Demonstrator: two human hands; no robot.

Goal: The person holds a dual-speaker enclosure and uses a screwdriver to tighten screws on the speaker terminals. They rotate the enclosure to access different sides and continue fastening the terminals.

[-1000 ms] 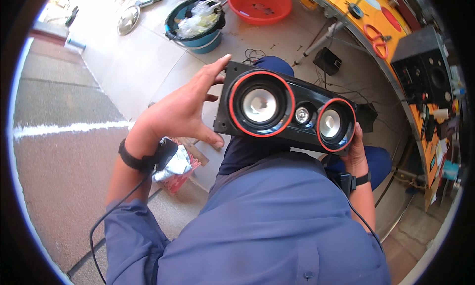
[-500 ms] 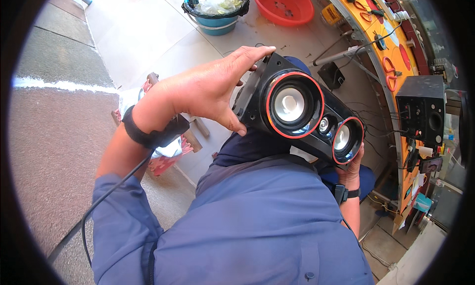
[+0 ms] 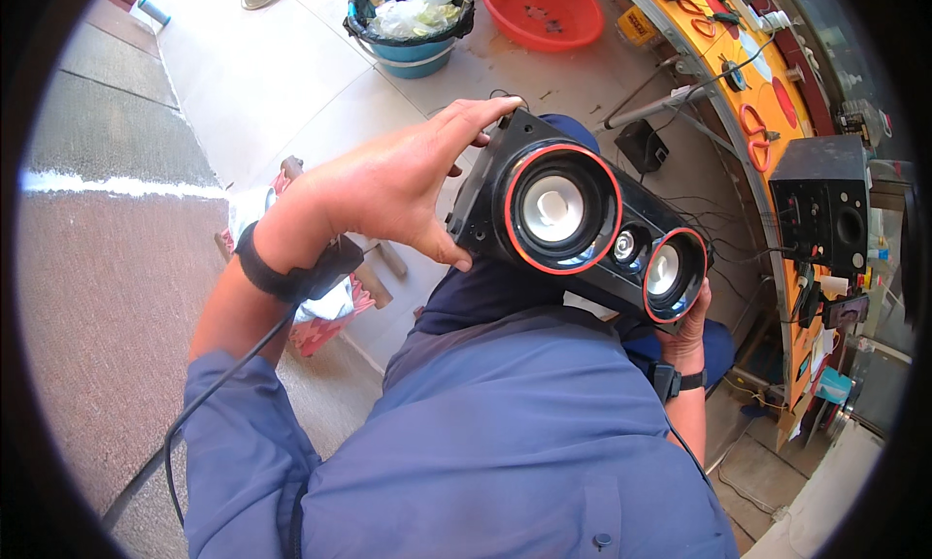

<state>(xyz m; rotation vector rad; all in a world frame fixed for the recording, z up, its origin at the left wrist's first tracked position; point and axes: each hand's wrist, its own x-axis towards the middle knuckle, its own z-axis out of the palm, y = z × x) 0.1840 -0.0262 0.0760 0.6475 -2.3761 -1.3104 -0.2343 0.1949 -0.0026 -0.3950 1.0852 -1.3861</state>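
Above my lap I hold a long black speaker (image 3: 594, 285), tilted with its front facing up. Two large silvery cones ringed in red and a small round driver between them show on that front. My left hand (image 3: 413, 176) spans the speaker's left end, thumb on the near corner and fingers along the far edge. At the other end, my right hand (image 3: 691, 326) grips from beneath and beside the smaller ringed cone; most of its fingers are hidden behind the speaker. Dark straps with small devices circle both wrists.
On the right, an orange-topped workbench (image 3: 791, 137) carries red-handled pliers (image 3: 755, 137) and a black box-shaped speaker (image 3: 823, 205). A teal bucket (image 3: 413, 64) with a black liner and a red basin (image 3: 544, 16) stand on the floor ahead. Cables hang beside the bench; a low stool (image 3: 320, 312) stands left.
The speaker and my left hand have shifted slightly left in the view, and the surroundings have drifted a little too. Both hands keep their hold.
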